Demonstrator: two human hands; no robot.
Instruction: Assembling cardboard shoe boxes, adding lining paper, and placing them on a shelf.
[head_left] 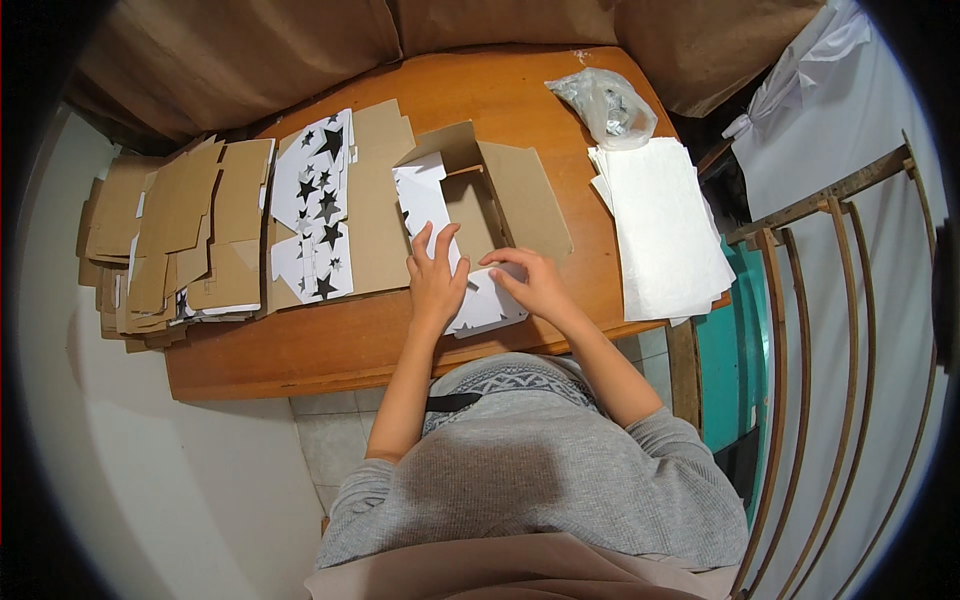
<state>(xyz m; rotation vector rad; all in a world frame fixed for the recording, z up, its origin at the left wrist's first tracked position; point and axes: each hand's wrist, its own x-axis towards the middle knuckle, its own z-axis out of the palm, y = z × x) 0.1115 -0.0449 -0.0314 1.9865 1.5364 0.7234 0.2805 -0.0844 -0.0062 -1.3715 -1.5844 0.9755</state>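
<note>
A partly folded cardboard box [510, 305] stands on the table in front of me, brown inside, with white outer faces bearing dark stars. Its far and right brown flaps stand up and lean outward. Across the near left corner lies my left hand [434, 280], open, with fingers spread over the white side panel and the thumb toward the near wall. Thumb and fingers of my right hand [535, 285] close on the upper edge of the near wall. The fingertips partly hide that edge. Left of the box lies a flat cardboard blank with a white star-printed panel [325, 200].
Several folded cardboard blanks [180, 215] are piled at the table's left end. A stack of white sheets [665, 235] lies to the right, with a clear plastic bag [610, 108] behind it. Past the table's right side stands a wooden slatted rack [850, 270].
</note>
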